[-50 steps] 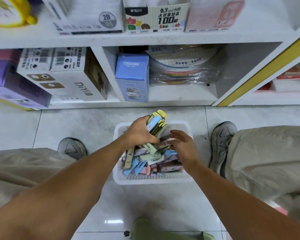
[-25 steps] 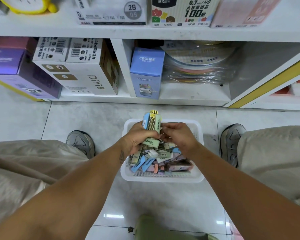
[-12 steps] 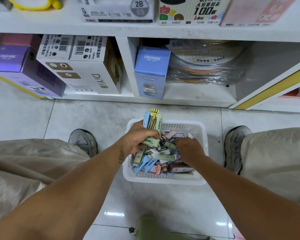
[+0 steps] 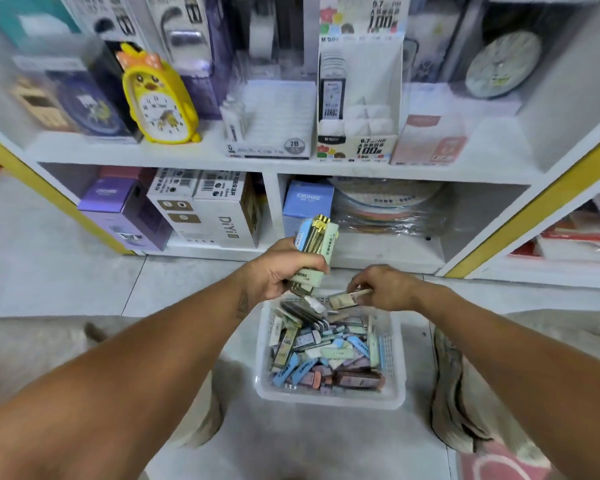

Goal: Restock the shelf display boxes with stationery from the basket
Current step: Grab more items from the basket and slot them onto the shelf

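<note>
A white shelf unit [image 4: 257,157] fills the upper half of the view, and everything below is placed relative to it. On its middle shelf stand three display boxes: a box marked 2B [image 4: 274,126] with only a few packs at its left end, a tall box marked 0.7 HB [image 4: 359,109] to its right, and a pink box [image 4: 430,140] further right. A yellow chick clock [image 4: 158,98] stands left of them.

On the floor in front of the shelf unit sits a white basket [image 4: 329,398], heaped with small pastel stationery packs. Above the basket's far rim, nearer the shelf, the left hand [image 4: 278,268] is clamped round an upright bundle of packs [image 4: 314,247]. Just right of it, the right hand [image 4: 385,287] pinches a single pack [image 4: 343,301] between fingertips.

The step appears to be adding this pack to the bundle before carrying it up. To do it well, the single pack should be turned to match the bundle's direction, slid in flush, and the bundle kept squeezed so nothing fans out; packs should go into the box whose label matches them.

Compared with half a second ago, the view has tilted upward, revealing the display boxes and clock. The right hand has come up out of the basket with a pack, and the left hand has risen slightly with its bundle.
</note>
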